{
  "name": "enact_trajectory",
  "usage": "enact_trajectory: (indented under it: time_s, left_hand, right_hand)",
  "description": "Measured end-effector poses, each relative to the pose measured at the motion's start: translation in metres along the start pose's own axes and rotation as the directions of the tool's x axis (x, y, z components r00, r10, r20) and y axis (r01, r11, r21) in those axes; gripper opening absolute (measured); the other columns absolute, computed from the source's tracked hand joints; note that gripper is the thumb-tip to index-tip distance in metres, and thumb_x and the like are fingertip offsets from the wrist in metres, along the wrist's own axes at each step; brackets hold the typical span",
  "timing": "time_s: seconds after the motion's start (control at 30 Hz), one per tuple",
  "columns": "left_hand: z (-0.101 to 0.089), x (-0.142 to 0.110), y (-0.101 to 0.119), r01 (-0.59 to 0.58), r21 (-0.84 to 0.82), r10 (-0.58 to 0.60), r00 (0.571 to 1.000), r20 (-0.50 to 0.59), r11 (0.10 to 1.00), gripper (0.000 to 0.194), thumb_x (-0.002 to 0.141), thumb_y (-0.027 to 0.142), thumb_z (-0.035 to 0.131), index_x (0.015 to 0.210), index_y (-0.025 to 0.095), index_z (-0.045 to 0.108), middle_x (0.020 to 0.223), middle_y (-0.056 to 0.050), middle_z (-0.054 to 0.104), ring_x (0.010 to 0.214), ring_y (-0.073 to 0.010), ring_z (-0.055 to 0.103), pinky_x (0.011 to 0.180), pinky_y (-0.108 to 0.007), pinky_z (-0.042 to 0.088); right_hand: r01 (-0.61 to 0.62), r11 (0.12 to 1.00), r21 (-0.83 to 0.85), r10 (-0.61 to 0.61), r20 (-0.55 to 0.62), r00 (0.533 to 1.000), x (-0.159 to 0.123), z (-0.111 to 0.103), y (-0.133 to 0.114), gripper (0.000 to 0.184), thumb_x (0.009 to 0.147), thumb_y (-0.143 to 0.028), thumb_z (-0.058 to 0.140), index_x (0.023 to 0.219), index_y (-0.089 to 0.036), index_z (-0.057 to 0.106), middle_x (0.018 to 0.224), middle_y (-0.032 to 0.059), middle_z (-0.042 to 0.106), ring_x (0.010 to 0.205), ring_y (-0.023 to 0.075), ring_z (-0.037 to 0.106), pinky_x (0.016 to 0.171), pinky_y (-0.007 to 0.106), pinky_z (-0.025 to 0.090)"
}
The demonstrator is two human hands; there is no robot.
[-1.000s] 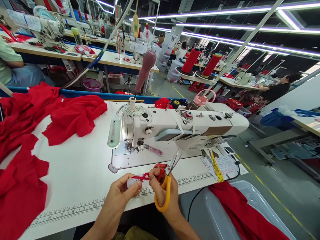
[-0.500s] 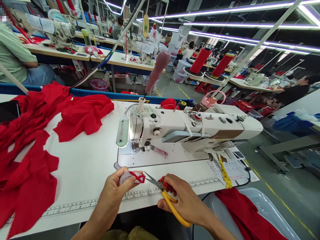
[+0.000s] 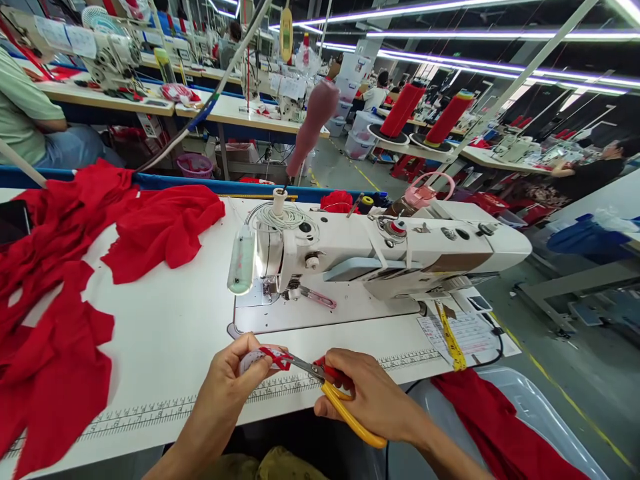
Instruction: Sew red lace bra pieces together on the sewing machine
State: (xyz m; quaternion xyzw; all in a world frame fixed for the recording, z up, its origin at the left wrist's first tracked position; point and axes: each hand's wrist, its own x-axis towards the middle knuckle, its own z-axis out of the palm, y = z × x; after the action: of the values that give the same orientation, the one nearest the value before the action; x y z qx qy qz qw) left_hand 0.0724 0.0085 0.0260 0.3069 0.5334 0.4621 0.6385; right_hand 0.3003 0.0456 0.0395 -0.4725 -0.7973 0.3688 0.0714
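Observation:
My left hand [image 3: 231, 373] pinches a small red and white piece of fabric [image 3: 278, 358] between thumb and fingers, just in front of the sewing machine [image 3: 350, 250]. My right hand [image 3: 365, 393] is wrapped round scissors [image 3: 345, 407] with yellow handles; red material shows at the pivot and fingers. The scissor blades point left and their tips meet the red edge of the piece. Whether the tips have cut into it I cannot make out. Under the machine arm lies a small pink tool [image 3: 319, 297].
Red fabric [image 3: 65, 333] is heaped on the table's left. A printed ruler runs along the front edge [image 3: 150, 412]. At right are a yellow measuring tape [image 3: 451, 340], a written sheet and a clear bin [image 3: 545, 407] with red cloth. Other people sit at machines beyond.
The scissor blades have closed together, and their tips have come onto the red edge of the piece. My left hand keeps its pinch. The view has shifted slightly.

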Motion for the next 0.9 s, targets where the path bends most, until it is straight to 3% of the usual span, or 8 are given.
enact_trajectory:
  time_s: [0.37,0.47,0.53,0.63,0.73,0.83,0.9]
  left_hand:
    - [-0.004,0.002,-0.005,0.02,0.02,-0.021,0.999,0.035,1.0,0.034,0.079,0.046,0.073,0.07,0.02,0.053,0.099,-0.006,0.074,0.095,-0.0208,0.065,0.088,-0.031,0.051]
    - [-0.005,0.001,-0.006,0.037,0.025,-0.038,0.999,0.033,0.999,0.032,0.081,0.046,0.072,0.072,0.019,0.057,0.094,-0.005,0.073,0.092,-0.0198,0.064,0.088,-0.031,0.05]
    - [-0.008,0.001,-0.006,0.04,0.049,-0.04,0.999,0.014,0.998,0.03,0.081,0.047,0.071,0.077,0.019,0.062,0.092,-0.005,0.072,0.092,-0.0201,0.063,0.09,-0.032,0.049]
    - [-0.012,0.002,-0.006,0.026,0.072,-0.025,1.0,-0.017,0.997,0.031,0.083,0.05,0.07,0.085,0.018,0.069,0.095,-0.005,0.071,0.098,-0.0216,0.062,0.095,-0.033,0.048]
    - [-0.013,0.004,-0.008,0.025,-0.023,-0.026,0.998,-0.057,0.999,0.033,0.082,0.05,0.071,0.092,0.019,0.072,0.101,-0.005,0.07,0.107,-0.0231,0.061,0.101,-0.034,0.048]
    - [-0.011,0.008,-0.009,0.032,-0.176,-0.055,0.99,-0.127,0.984,0.033,0.079,0.049,0.075,0.091,0.018,0.073,0.103,-0.006,0.069,0.107,-0.0223,0.061,0.099,-0.034,0.053]
    - [-0.01,0.01,-0.01,0.025,-0.275,-0.075,0.982,-0.174,0.961,0.032,0.075,0.046,0.08,0.088,0.017,0.074,0.1,-0.006,0.07,0.1,-0.0203,0.063,0.095,-0.033,0.056]
  right_hand:
    - [-0.056,0.998,0.011,0.055,0.034,0.998,0.0,-0.001,-0.002,0.054,0.079,-0.054,0.073,0.061,-0.022,0.034,0.059,-0.0069,0.041,0.056,0.0106,0.034,0.052,0.025,0.023]
    - [-0.056,0.998,0.025,0.055,0.04,0.998,-0.003,-0.001,0.0,0.058,0.081,-0.057,0.069,0.059,-0.021,0.029,0.056,-0.0072,0.035,0.055,0.0101,0.029,0.05,0.024,0.021]
    - [-0.065,0.998,0.012,0.065,0.002,0.998,-0.006,-0.005,0.006,0.058,0.084,-0.06,0.065,0.059,-0.021,0.029,0.055,-0.0065,0.039,0.054,0.0102,0.032,0.05,0.024,0.023]
    - [-0.159,0.978,-0.132,0.135,-0.178,0.975,-0.012,-0.018,0.025,0.051,0.085,-0.064,0.06,0.061,-0.023,0.04,0.059,-0.0033,0.052,0.054,0.0125,0.044,0.052,0.026,0.03]
    - [-0.377,0.855,-0.355,0.237,-0.378,0.895,-0.013,-0.037,0.055,0.043,0.081,-0.066,0.06,0.077,-0.024,0.056,0.076,0.0039,0.065,0.066,0.0207,0.06,0.057,0.03,0.039]
    - [-0.524,0.713,-0.466,0.337,-0.428,0.839,-0.009,-0.058,0.088,0.042,0.083,-0.059,0.057,0.096,-0.02,0.063,0.099,0.0119,0.069,0.09,0.0294,0.067,0.068,0.035,0.048]
    - [-0.541,0.688,-0.484,0.373,-0.404,0.835,-0.006,-0.069,0.108,0.038,0.086,-0.05,0.055,0.103,-0.018,0.065,0.106,0.0134,0.069,0.096,0.0303,0.067,0.075,0.038,0.05]
